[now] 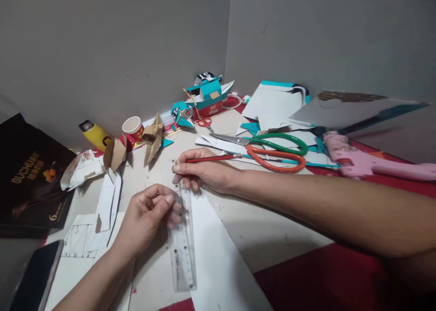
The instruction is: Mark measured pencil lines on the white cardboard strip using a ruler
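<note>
Two bare hands meet over a cluttered pale tabletop [282, 227] in front of a grey wall. A clear plastic ruler [184, 261] lies between them at the centre, its long axis running away from the person, with the far end leaning slightly left. It runs along the left edge of a white sheet [221, 261], a wedge that narrows toward the far end, and partly overlaps it.

The right hand [206, 169] is at the ruler's far end, its fingers closed around a red-and-black pencil [216, 158] that points left, across the ruler's length. The left hand [150, 213] is nearer the ruler's middle, coming from the left, with thumb and fingers curled at its edge; whether they grip it or merely touch it cannot be told.

Beyond the right hand lie large scissors [277, 152] with one green and one orange handle.
</note>
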`<action>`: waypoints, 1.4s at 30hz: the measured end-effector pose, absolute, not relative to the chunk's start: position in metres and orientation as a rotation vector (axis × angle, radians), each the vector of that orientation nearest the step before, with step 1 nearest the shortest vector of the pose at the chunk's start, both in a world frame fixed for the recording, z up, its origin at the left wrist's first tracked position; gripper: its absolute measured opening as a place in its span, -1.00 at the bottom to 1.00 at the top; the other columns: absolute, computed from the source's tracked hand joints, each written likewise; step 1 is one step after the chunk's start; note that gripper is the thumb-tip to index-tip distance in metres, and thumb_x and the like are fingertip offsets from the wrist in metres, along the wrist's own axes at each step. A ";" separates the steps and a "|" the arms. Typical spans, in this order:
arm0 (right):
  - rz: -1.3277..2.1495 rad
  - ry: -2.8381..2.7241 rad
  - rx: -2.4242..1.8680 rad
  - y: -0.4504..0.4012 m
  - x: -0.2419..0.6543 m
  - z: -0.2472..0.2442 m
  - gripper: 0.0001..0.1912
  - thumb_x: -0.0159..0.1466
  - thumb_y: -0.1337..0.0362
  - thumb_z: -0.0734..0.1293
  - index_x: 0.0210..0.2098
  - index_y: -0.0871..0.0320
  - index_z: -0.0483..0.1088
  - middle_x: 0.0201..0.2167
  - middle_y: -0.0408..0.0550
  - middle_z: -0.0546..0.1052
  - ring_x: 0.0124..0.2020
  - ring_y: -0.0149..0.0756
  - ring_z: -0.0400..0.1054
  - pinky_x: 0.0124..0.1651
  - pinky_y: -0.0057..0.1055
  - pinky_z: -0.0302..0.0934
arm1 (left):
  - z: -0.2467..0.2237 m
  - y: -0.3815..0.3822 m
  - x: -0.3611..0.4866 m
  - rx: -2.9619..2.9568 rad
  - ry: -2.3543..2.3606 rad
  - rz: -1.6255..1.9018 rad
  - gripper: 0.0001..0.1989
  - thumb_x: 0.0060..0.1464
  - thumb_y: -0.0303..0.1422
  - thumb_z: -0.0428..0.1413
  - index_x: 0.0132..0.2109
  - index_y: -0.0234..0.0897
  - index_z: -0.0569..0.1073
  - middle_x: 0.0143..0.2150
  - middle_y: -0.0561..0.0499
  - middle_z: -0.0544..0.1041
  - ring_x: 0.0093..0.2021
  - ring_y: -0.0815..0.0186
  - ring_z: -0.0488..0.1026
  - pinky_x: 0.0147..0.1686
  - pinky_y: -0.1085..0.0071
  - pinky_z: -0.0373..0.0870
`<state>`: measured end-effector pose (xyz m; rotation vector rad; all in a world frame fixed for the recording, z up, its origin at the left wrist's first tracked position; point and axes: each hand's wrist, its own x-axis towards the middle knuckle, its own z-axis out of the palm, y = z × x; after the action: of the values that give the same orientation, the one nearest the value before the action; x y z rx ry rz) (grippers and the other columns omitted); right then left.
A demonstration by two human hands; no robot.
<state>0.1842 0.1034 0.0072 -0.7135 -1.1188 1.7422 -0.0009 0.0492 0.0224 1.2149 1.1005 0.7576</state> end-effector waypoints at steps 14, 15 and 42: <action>1.782 -1.201 -0.748 0.109 0.188 0.005 -0.78 0.20 0.26 0.41 -0.49 0.26 0.39 -0.56 -0.04 0.58 -0.73 -0.53 0.29 -0.75 -0.67 0.12 | 0.019 0.041 0.000 1.177 1.091 0.732 -0.74 0.07 -0.19 0.28 -0.27 -0.32 0.50 -0.47 0.02 0.58 -0.58 0.46 0.44 -0.61 0.60 0.34; 1.785 -1.223 -0.729 0.108 0.187 0.004 -0.78 0.19 0.26 0.41 -0.50 0.25 0.38 -0.56 -0.05 0.57 -0.73 -0.55 0.28 -0.74 -0.68 0.11 | 0.018 0.041 0.000 1.181 1.094 0.732 -0.74 0.07 -0.19 0.27 -0.27 -0.32 0.49 -0.47 0.02 0.57 -0.59 0.46 0.43 -0.62 0.61 0.33; 1.727 -1.241 -0.685 0.109 0.190 0.006 -0.59 0.10 0.03 0.48 -0.50 0.15 0.24 -0.73 -0.36 0.22 -0.73 -0.58 0.00 -0.71 -0.63 -0.09 | 0.010 0.042 -0.003 1.231 1.104 0.746 -0.72 0.11 -0.16 0.23 -0.29 -0.32 0.45 -0.48 0.03 0.52 -0.60 0.47 0.36 -0.64 0.59 0.24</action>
<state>0.1897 0.1086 0.0055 -0.6850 -1.2406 1.7269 -0.0028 0.0423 0.0101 1.2310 1.1036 0.7456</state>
